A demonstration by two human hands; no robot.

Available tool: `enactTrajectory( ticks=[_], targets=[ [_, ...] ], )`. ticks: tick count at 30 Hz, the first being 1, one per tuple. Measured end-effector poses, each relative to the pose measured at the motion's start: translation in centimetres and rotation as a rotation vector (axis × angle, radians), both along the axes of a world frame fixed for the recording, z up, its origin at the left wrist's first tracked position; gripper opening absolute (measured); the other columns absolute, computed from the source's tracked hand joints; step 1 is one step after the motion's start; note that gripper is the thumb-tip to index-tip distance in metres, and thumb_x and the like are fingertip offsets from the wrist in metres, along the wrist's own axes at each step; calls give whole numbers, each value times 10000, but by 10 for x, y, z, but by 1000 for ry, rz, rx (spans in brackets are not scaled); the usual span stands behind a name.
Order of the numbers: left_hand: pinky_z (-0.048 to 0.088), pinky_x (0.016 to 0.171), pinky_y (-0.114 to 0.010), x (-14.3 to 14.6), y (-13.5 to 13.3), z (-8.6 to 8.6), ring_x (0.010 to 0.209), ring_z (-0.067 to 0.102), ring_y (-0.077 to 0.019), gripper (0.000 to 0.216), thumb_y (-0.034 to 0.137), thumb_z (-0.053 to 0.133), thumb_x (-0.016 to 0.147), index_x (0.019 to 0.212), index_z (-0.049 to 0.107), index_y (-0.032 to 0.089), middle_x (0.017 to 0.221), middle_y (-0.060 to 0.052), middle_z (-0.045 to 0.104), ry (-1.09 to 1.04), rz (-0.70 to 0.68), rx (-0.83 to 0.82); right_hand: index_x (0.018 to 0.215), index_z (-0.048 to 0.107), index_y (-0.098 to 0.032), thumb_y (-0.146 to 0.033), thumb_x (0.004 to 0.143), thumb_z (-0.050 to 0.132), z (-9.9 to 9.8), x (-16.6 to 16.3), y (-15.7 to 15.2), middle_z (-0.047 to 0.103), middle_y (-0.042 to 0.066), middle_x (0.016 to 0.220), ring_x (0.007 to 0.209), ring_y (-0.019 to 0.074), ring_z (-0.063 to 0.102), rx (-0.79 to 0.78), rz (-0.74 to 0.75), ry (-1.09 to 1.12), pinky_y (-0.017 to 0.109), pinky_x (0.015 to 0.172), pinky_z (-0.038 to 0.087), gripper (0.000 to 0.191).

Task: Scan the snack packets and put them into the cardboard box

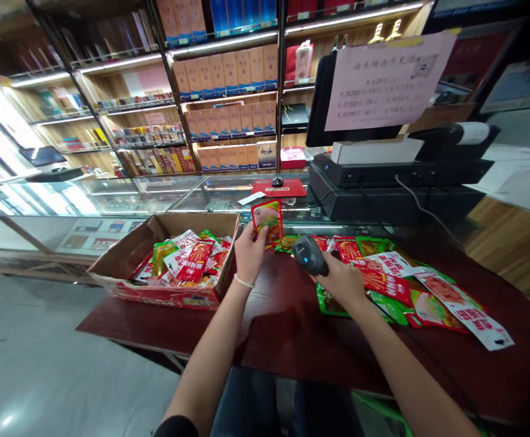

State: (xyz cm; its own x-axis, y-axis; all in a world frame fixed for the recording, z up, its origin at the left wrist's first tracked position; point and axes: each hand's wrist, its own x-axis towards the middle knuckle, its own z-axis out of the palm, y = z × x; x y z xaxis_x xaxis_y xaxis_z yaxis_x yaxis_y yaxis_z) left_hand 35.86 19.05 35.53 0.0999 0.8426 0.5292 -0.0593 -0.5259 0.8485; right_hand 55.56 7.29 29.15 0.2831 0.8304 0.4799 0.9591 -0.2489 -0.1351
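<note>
Head view: the only writing of any size is on the pink notice taped across the back of the till monitor. It has rows of printed characters and a small square code at its top right corner, all too blurred to read. The snack packets carry red and white lettering that is likewise too small to make out.

The left hand is raised over the far edge of the table, its fingers closed on the lower edge of a red snack packet held upright, face towards the person. The right hand is wrapped round the grip of a dark barcode scanner, whose blue-lit head tilts up towards that packet from just beside it. Both forearms stretch forward from the near edge, the hands close but not touching.

An open cardboard box of packets sits at the table's left edge, and a loose pile of packets spreads towards its right edge
</note>
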Motion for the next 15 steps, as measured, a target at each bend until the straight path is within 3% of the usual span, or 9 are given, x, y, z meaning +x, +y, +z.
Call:
enactTrajectory(
  ticks=[4, 9, 11, 15],
  targets=[
    [441, 1005, -357, -67, 1, 20, 1053, 630, -247, 284, 281, 588, 866, 1132, 686, 259, 1106, -31, 708, 123, 147, 151, 1098, 644, -228, -443, 796, 587, 21, -35, 16, 746, 46, 835, 700, 245, 673, 81, 48, 6, 295, 578, 340, 375],
    [236, 1185, -451, -138, 20, 9, 1339, 440, -259, 509, 86, 524, 783, 1250, 620, 263, 1354, -40, 580, 296, 316, 234, 1098, 641, -221, -432, 802, 580, 25, -74, 34, 750, 60, 881, 732, 250, 678, 83, 155, 28, 297, 586, 341, 369],
    [214, 1190, -476, -152, 26, 0, 1359, 416, -273, 554, 64, 534, 749, 1273, 597, 231, 1371, -75, 563, 347, 300, 210, 1106, 637, -225, -437, 803, 579, 22, -84, 39, 752, 58, 893, 737, 249, 680, 67, 168, 27, 296, 583, 341, 374],
    [382, 1083, -443, -155, 24, -11, 1183, 577, -274, 433, 128, 538, 804, 1213, 629, 234, 1226, -98, 656, 409, 265, 174, 1119, 628, -237, -456, 807, 576, 20, -90, 40, 750, 54, 914, 751, 250, 684, 30, 156, 9, 299, 593, 355, 385]
  ],
)
